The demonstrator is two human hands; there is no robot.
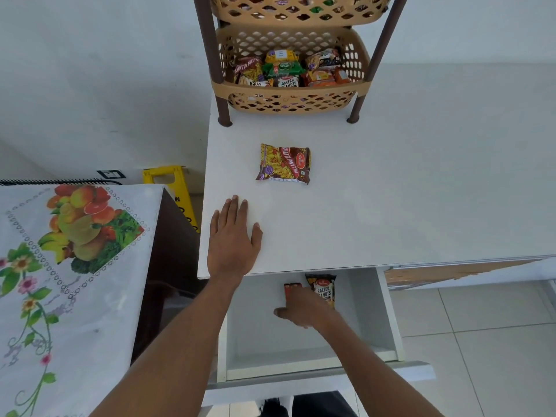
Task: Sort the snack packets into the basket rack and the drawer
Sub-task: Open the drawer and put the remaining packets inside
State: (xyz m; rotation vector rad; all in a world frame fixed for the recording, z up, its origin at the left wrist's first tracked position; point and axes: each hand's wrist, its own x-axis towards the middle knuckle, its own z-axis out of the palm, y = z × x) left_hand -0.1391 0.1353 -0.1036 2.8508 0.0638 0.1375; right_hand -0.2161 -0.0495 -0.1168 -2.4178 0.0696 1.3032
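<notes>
The left hand (233, 236) lies flat, palm down, fingers (234, 206) straight and close together; the right hand (304, 308) reaches lower, back uppermost, thumb spread leftward, fingers hidden

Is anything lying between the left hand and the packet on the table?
Nothing visible. Only bare white tabletop separates the left hand from the Khatta Meetha packet; the right hand is down in the open drawer.

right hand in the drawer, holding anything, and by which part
Cannot tell: the right hand covers the near end of the red packet, its fingers hidden.
</notes>
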